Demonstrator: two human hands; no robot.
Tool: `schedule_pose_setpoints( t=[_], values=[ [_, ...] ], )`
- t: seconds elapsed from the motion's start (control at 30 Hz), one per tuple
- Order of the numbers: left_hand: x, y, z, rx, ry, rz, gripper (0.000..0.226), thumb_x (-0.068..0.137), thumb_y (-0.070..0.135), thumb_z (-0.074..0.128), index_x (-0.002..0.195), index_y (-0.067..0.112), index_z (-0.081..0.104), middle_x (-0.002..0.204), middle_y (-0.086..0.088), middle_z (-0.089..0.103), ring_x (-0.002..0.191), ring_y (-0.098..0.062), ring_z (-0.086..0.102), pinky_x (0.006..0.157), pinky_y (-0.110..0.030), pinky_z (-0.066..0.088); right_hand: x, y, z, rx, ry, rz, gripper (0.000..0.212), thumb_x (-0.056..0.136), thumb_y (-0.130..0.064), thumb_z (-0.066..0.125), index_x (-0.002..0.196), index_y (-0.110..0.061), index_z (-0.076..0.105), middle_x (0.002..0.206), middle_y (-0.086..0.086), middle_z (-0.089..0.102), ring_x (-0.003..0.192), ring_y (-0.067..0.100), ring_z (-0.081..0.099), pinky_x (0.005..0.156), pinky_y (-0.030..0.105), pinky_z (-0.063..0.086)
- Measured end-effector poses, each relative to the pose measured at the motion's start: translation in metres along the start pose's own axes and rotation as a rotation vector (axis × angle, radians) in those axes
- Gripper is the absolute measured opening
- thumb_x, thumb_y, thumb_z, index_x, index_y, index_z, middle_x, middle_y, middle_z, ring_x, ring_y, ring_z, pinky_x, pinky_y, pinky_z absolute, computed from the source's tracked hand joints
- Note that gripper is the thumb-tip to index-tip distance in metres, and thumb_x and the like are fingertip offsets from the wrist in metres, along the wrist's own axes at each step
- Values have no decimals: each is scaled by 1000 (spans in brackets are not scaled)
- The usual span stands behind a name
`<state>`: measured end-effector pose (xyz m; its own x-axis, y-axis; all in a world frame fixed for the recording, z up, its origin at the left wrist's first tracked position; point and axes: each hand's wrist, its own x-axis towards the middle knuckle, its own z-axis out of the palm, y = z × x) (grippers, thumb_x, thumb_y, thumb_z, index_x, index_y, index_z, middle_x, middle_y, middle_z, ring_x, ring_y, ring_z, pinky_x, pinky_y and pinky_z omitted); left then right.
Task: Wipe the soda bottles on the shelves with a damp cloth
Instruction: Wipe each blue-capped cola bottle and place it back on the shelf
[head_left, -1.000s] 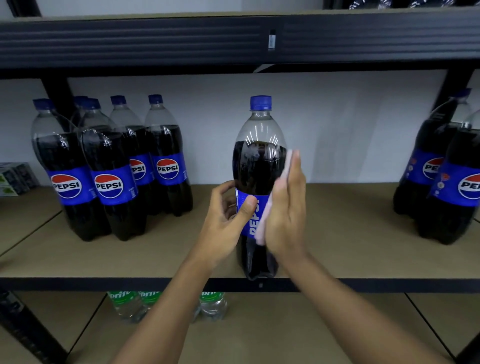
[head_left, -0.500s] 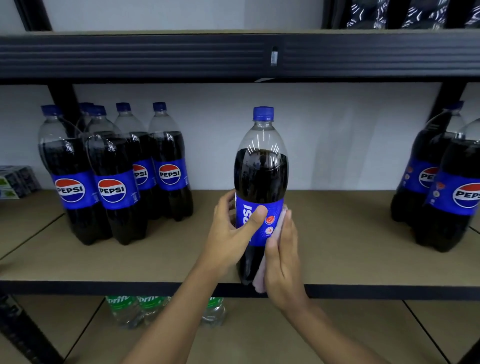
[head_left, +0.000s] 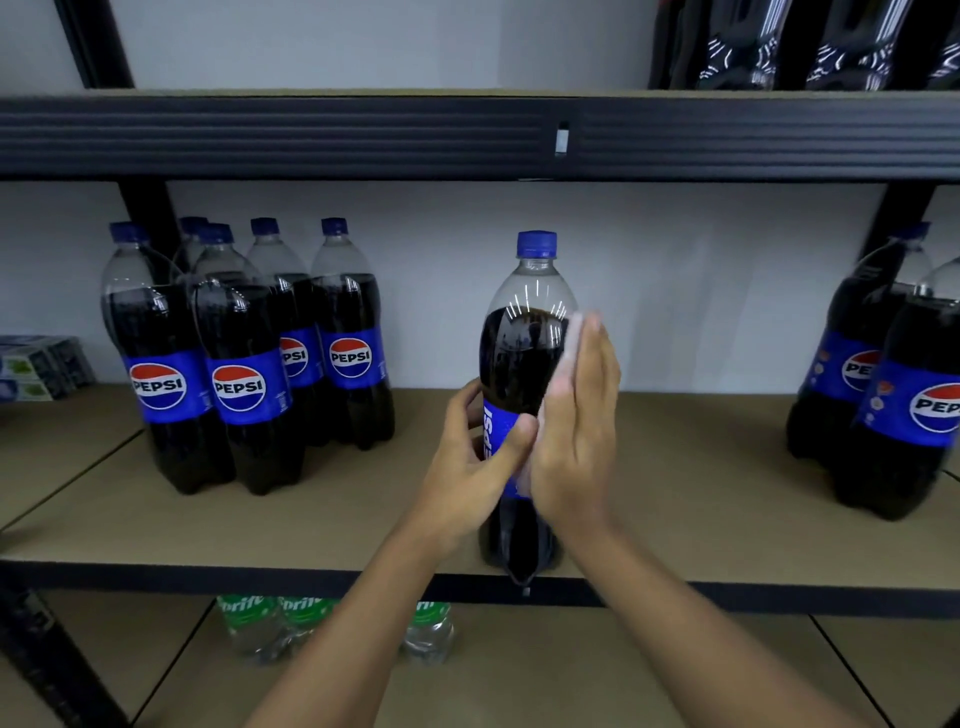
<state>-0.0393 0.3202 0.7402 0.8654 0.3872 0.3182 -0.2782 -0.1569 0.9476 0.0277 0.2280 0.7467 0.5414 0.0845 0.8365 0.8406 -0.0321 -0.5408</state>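
A large soda bottle (head_left: 524, 353) stands upright near the front edge of the middle shelf (head_left: 701, 493), well apart from the other bottles. It holds dark cola up to its shoulder and has a blue cap (head_left: 536, 244). Its blue label is turned sideways to the camera, so the white letters "EPSI" run vertically and are partly covered by a thumb.

The left hand (head_left: 467, 467) grips the bottle at label height, fingers curled round the far left side and the thumb laid across the front of the label. The right hand (head_left: 576, 426) lies flat against the bottle's right side, fingers straight and together and pointing up. It presses a pale cloth (head_left: 571, 338) to the plastic. Only a thin strip of the cloth shows, along the fingertips and the edge of the palm.

On the left of the same shelf stands a tight cluster of bottles (head_left: 244, 364) of the same kind. Their blue labels face forward, and each carries the red, white and blue globe with "PEPSI" across it. On the right stand two more bottles (head_left: 904, 395). The nearer one reads "PEP" before the frame cuts it off, and the one behind it shows "PE".

At the far left lie small stacked boxes (head_left: 41, 364) whose print is too small to read. On the shelf below, clear bottles with green labels (head_left: 260, 618) show part of the word "Sprite". Dark bottles (head_left: 779, 47) stand on the shelf above.
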Motion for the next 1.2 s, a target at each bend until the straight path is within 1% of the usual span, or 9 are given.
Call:
schedule_pose_setpoints(
  t=[0.1, 0.33, 0.47, 0.57, 0.77, 0.87, 1.0, 1.1, 1.2],
  values=[
    [4, -8, -2, -12, 24, 16, 57, 77, 55, 73, 126, 47, 45, 129, 13, 63, 109, 3, 67, 84, -19, 55, -62, 27, -2, 23, -71, 122, 54, 110, -36, 22, 156, -56, 3, 165, -33, 9, 157, 5, 12, 126, 26, 14],
    [4, -10, -1, -43, 7, -10, 57, 90, 57, 68, 135, 30, 45, 129, 12, 63, 113, 7, 65, 89, -18, 54, -51, 21, -10, 95, -101, 195, 49, 110, -35, 26, 151, -57, 10, 160, -39, 14, 154, -2, 14, 124, 20, 14],
    [3, -10, -4, -5, -7, -8, 58, 96, 54, 60, 143, 22, 47, 125, 12, 69, 112, 6, 65, 89, -14, 50, 26, -13, -11, 107, -9, 114, 47, 111, -21, 31, 157, -30, 31, 160, -10, 35, 149, -2, 26, 122, 17, 20],
    [2, -7, -6, 34, -27, 5, 59, 89, 53, 53, 141, 24, 52, 121, 10, 72, 113, 3, 66, 87, -13, 50, 47, -20, -9, 117, 2, 110, 44, 111, -19, 35, 154, -18, 43, 150, -12, 43, 143, -6, 35, 114, 9, 25],
    [1, -3, -2, 5, 0, -4, 63, 86, 61, 67, 139, 35, 46, 134, 9, 63, 113, 4, 64, 87, -16, 53, -48, 30, -3, -19, -43, 32, 53, 111, -42, 22, 161, -43, 3, 166, -28, 9, 157, 8, 14, 126, 26, 16],
    [4, 2, 2, 59, 49, 17, 62, 78, 65, 73, 127, 43, 42, 132, 18, 59, 112, 8, 62, 87, -17, 54, -89, 54, -9, -20, -121, 97, 54, 110, -51, 19, 160, -47, 0, 170, -18, 7, 158, 11, 10, 126, 36, 18],
    [5, 3, 4, 27, 8, 3, 61, 81, 52, 61, 134, 27, 44, 127, 16, 61, 107, 13, 64, 86, -13, 52, -69, 40, -11, 18, -110, 93, 54, 109, -53, 18, 159, -50, -1, 166, -30, 1, 157, 6, 9, 126, 35, 17],
    [5, 2, 0, 52, -39, -31, 61, 88, 63, 52, 137, 26, 49, 123, 12, 65, 106, 13, 63, 92, -14, 51, -12, 12, -11, 19, -21, -6, 53, 112, -32, 22, 163, -25, 9, 162, -36, 7, 155, -1, 10, 124, 20, 11],
    [7, 0, -5, 155, -74, -67, 64, 86, 83, 45, 133, 42, 57, 136, 8, 60, 123, 1, 59, 110, -32, 46, 43, -13, -16, 80, -6, 60, 44, 112, -16, 32, 156, -15, 39, 159, -16, 35, 150, 0, 26, 121, 16, 19]
  ],
)
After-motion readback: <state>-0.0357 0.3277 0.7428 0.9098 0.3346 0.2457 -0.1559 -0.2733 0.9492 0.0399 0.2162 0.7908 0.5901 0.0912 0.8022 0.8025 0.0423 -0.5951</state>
